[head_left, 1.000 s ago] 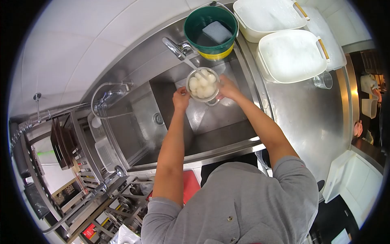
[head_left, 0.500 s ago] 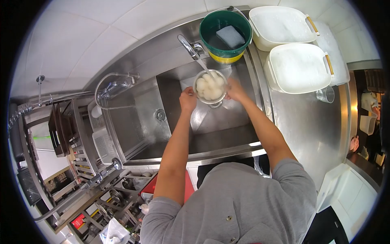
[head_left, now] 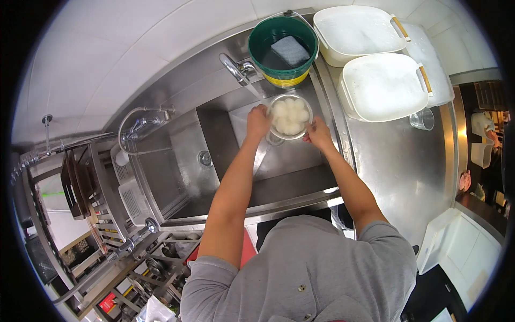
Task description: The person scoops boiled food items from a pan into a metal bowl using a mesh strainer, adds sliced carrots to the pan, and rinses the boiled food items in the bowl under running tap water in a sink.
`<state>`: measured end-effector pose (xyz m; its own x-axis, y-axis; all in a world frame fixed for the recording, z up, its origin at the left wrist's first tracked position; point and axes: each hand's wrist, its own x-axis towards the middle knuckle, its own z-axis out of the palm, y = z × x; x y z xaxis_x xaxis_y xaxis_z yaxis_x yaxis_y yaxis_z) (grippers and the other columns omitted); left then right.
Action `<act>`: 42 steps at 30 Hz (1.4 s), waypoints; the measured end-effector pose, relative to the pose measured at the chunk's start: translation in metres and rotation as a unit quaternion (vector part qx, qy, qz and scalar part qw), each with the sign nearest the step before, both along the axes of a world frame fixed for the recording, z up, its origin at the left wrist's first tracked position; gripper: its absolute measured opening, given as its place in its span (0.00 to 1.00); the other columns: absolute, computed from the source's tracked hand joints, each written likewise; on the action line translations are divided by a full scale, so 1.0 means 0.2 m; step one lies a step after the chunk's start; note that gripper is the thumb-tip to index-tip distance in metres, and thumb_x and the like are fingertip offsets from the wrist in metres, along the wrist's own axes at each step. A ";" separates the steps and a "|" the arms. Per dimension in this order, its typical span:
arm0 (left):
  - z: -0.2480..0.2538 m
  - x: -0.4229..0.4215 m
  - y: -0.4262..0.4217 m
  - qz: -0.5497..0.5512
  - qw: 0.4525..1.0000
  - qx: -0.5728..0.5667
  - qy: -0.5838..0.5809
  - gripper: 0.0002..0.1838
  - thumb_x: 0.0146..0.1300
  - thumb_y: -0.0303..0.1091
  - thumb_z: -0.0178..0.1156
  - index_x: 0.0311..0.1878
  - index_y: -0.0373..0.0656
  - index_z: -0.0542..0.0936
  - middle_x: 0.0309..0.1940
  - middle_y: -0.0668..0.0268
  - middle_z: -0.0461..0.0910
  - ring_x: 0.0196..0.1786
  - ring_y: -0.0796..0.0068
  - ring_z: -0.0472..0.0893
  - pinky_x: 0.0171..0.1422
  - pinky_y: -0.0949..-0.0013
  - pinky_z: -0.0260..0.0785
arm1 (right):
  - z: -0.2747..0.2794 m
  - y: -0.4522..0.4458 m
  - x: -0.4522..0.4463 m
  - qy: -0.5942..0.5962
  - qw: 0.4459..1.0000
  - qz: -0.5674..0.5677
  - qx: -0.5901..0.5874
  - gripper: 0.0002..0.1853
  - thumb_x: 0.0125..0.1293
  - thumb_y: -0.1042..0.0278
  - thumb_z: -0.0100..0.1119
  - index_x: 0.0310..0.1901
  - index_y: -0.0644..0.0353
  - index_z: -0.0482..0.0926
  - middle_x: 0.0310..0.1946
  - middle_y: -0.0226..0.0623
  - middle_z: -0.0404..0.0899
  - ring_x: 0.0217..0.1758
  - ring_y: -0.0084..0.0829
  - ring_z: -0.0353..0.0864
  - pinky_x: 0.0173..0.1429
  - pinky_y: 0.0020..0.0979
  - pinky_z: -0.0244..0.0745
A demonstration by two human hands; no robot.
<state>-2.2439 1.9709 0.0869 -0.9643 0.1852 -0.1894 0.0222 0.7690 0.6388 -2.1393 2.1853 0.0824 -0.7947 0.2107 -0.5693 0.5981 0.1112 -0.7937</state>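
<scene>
A round metal bowl filled with several white balls is held over the right basin of the sink. My left hand is closed at the bowl's left rim, beside the stream of water from the tap. At the lower right rim, my right hand grips the bowl with its fingers. The undersides of the bowl and parts of the fingers are hidden.
Behind the sink stands a green bucket with a grey sponge. Two white tubs of foam and a clear glass are on the right counter. A hose tap is at the left basin.
The bowl has moved right, away from the tap's stream. My left hand has shifted up along the rim, and my right hand sits lower on its side. The camera view has shifted slightly.
</scene>
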 end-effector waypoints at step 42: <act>0.24 0.30 0.03 -0.135 0.960 -0.145 0.199 0.38 0.66 0.57 0.57 0.76 0.55 0.61 0.75 0.48 0.54 0.77 0.39 0.52 0.79 0.41 0.40 | 0.07 -0.25 -0.10 0.059 0.993 0.101 0.035 0.13 0.67 0.68 0.56 0.48 0.61 0.66 0.35 0.51 0.80 0.39 0.48 0.82 0.45 0.44 0.75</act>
